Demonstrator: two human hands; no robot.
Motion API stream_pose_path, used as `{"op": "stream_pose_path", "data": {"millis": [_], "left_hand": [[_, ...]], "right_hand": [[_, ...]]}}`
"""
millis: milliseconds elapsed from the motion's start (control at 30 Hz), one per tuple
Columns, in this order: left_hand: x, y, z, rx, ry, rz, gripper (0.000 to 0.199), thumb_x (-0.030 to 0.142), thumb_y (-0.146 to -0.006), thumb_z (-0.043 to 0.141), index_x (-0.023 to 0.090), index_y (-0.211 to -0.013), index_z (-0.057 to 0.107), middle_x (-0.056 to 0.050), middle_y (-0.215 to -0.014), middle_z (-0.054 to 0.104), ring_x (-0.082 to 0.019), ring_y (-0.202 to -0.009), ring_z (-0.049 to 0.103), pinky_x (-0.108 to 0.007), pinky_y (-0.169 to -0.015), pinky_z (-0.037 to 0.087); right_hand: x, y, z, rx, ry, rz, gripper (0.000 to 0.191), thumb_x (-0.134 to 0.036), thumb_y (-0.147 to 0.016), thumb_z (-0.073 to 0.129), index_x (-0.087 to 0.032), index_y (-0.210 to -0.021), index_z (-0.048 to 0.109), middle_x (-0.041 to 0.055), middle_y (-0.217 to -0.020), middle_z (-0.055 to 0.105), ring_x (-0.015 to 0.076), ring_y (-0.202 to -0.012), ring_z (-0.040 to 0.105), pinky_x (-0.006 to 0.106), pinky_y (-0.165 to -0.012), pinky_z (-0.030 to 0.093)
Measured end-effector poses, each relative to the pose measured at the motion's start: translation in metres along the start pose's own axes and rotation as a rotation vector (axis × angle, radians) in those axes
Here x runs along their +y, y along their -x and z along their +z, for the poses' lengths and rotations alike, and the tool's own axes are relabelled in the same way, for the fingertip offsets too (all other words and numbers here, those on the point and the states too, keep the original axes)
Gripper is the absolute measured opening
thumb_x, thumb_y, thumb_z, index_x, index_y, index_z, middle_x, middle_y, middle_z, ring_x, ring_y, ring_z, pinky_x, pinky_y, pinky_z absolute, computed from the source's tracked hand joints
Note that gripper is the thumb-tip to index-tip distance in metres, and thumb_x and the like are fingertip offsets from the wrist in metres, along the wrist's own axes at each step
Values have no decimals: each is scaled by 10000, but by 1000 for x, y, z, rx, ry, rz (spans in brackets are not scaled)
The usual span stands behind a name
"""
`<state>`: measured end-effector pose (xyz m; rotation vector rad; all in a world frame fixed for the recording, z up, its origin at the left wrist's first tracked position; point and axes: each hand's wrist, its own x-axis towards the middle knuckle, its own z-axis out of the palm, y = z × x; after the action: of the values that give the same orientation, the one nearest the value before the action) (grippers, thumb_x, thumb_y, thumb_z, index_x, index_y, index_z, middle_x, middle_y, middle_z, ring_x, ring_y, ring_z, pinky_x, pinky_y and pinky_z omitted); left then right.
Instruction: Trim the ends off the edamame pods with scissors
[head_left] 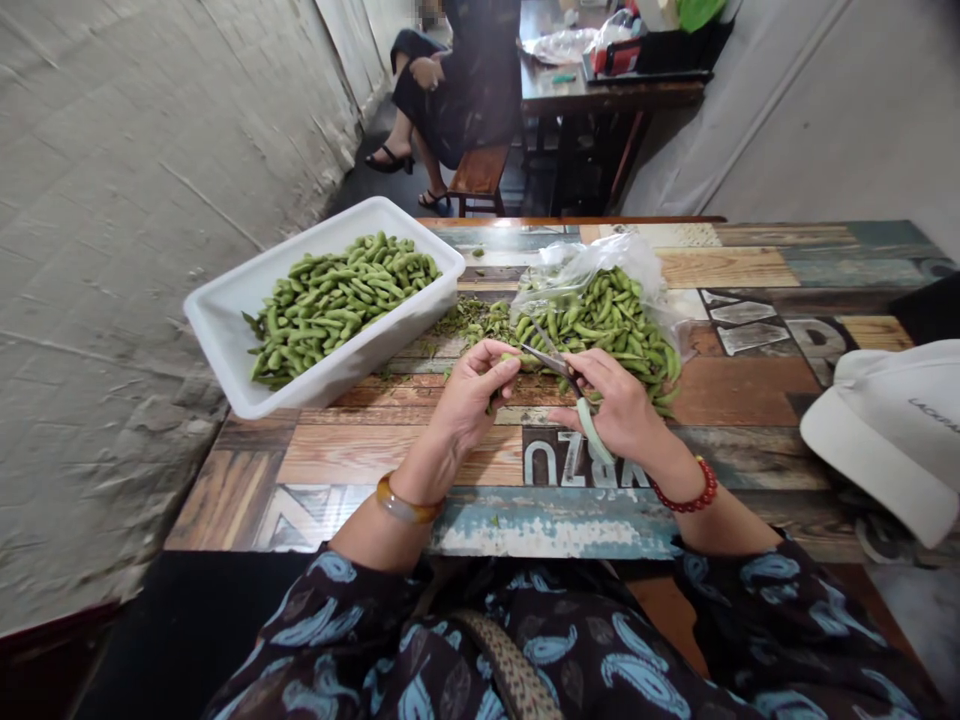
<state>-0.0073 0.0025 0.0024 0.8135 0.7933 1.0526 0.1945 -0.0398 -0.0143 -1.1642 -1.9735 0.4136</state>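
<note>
Between the thumb and fingers of my left hand [480,385] is a green edamame pod [511,360], mostly covered by the fingers. My right hand [619,405] grips a pair of scissors [589,430] with pale green handles. The blades are spread and point left, their tips close to the pod. Behind my hands a heap of edamame pods [611,315] spills from a clear plastic bag [637,262]. Small green trimmings [480,318] lie left of that heap. Many more pods [337,305] fill part of a white plastic tub [405,345] at the left.
A patterned wood-plank table [360,450] carries everything. At its right edge rests a white cap [892,420]. A rough pale wall [127,200] runs close along the left. Beyond the table, a person [480,80] sits on a wooden stool [480,172] beside another table [615,95].
</note>
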Motion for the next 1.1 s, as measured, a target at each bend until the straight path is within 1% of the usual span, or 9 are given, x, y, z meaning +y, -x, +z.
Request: {"op": "stream_pose_path", "data": {"millis": [200,300,433,600,733,867,967,1033,1100], "left_hand": [[-1,1,1,-20,-12,-17,320,308,-653,857,155,-803,619,62,-550,546,-35,-453,417,-152,-435,259],[-2,1,0,-35,-15,-18,317,311,-658,854,157,-814,626,60,-554,547,-37,-453,410,-158,-435,252],[-4,1,-2,-48,-13,-10,305,311,-663,849,158,-816,635,56,-560,539,-40,-469,416,-160,-448,262],[0,-2,-4,-35,15,-19,308,310,-668,834,164,-836,622,43,-613,553,-44,-490,418,-160,-443,273],[14,-5,-10,21,108,-3,272,302,-688,772,184,-852,589,8,-796,624,-54,-541,445,-167,-426,273],[22,-10,-19,54,173,-41,255,365,-738,723,190,-826,560,21,-737,546,-56,-538,431,-171,-430,277],[17,-16,-22,68,50,-26,309,386,-715,769,188,-808,550,46,-679,495,-44,-487,386,-173,-422,225],[8,-21,-23,80,-169,35,260,363,-731,760,182,-819,596,53,-632,479,-53,-469,366,-188,-430,209],[-1,-27,-22,86,-481,168,171,321,-765,723,170,-810,656,28,-633,535,-87,-522,432,-206,-481,281]], "right_hand": [[1,-1,-2,-11,18,-15,583,-475,-836,729,-170,-1305,565,143,-1139,625,255,-938,645,409,-796,595],[0,-1,-3,-17,20,-22,574,-482,-836,728,-171,-1291,569,129,-1095,625,225,-842,629,388,-755,586],[-1,-1,-4,-34,23,-23,521,-492,-854,705,-195,-1263,583,86,-974,623,191,-717,582,358,-683,566],[-1,-2,-3,-9,36,-51,478,-497,-889,657,-178,-1240,600,92,-929,651,229,-811,628,387,-770,565],[-2,-4,-7,42,21,5,489,-513,-888,653,-191,-1254,616,94,-942,675,242,-848,658,401,-814,567],[-3,-6,-11,81,16,54,499,-521,-893,644,-180,-1257,626,91,-928,679,228,-812,667,375,-778,572],[-3,-5,-11,80,20,38,505,-519,-891,650,-167,-1252,630,99,-937,688,228,-817,673,375,-787,574],[-2,-5,-10,75,16,30,508,-511,-885,661,-168,-1259,629,107,-962,696,230,-825,679,382,-796,579],[-2,-5,-9,73,19,27,508,-505,-881,669,-177,-1267,626,113,-986,702,238,-847,684,398,-818,582]]}}
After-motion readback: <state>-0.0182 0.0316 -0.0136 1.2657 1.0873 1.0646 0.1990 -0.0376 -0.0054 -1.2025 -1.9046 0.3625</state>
